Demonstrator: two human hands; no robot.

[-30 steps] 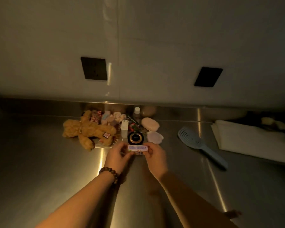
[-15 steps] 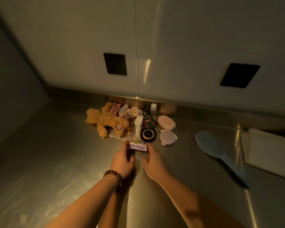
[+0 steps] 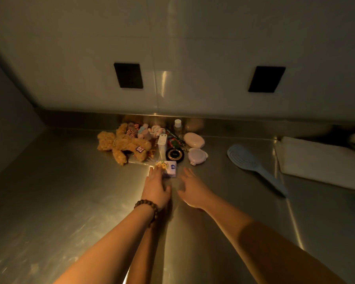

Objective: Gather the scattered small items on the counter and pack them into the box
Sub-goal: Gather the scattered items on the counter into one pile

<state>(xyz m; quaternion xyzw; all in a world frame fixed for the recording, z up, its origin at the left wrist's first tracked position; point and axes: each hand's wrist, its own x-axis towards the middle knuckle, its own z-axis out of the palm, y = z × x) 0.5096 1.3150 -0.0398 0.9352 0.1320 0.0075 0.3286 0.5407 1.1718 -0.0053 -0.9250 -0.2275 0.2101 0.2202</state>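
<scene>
A small white packet [image 3: 169, 168] with a yellow print lies flat on the steel counter [image 3: 70, 191], just in front of a pile of small items. My left hand [image 3: 156, 186], with a bead bracelet on the wrist, lies flat, fingertips touching the packet's near left corner. My right hand [image 3: 193, 188] hovers open to the right of the packet, apart from it. The pile holds a brown plush bear [image 3: 123, 145], a white charger [image 3: 162, 141], a round black compact [image 3: 174, 155], a pale round lidded case [image 3: 197, 157], a pink oval case [image 3: 194, 140] and a small clear bottle [image 3: 177, 128].
A blue hairbrush [image 3: 252, 162] lies to the right of the pile, handle towards me. A folded white cloth [image 3: 320, 160] sits at the far right. The wall [image 3: 193, 48] with two black sockets rises behind the pile, and a side wall closes the left.
Both hands held the packet just above the counter; now it rests on the counter. The right hand has let go and spread open, and the left fingers have flattened beside it.
</scene>
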